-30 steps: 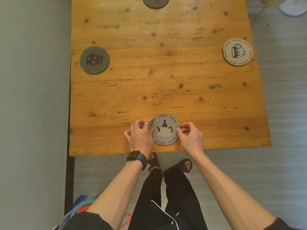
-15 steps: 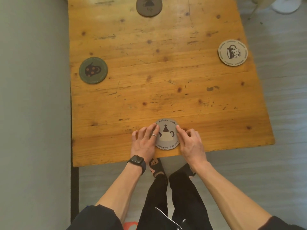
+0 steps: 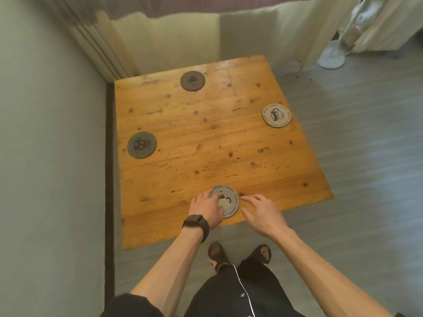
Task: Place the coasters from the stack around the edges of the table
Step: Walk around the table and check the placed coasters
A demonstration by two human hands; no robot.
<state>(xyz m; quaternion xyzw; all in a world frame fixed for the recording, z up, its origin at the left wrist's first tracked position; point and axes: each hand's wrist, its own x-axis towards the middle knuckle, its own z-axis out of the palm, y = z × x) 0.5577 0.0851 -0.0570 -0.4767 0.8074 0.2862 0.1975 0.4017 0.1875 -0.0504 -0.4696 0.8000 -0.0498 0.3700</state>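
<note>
A grey teapot coaster (image 3: 230,200) lies flat near the front edge of the wooden table (image 3: 206,138). My left hand (image 3: 207,208), with a ring and a black watch, rests fingers-down on its left half. Just right of it hovers my right hand (image 3: 262,213), fingers spread and holding nothing. Three other coasters lie near the edges: a green one (image 3: 142,144) at the left, a brown one (image 3: 192,81) at the far side, a pale mug-print one (image 3: 276,115) at the right.
A grey wall (image 3: 52,156) runs close along the table's left side. Curtains (image 3: 160,37) hang behind the far edge. A white fan base (image 3: 330,57) stands on the floor at the back right. My legs and feet are just below the front edge.
My right hand has lifted off the teapot coaster and moved slightly right. The left hand has slid further onto the coaster. The view has pulled back and tilted up, showing the whole table.
</note>
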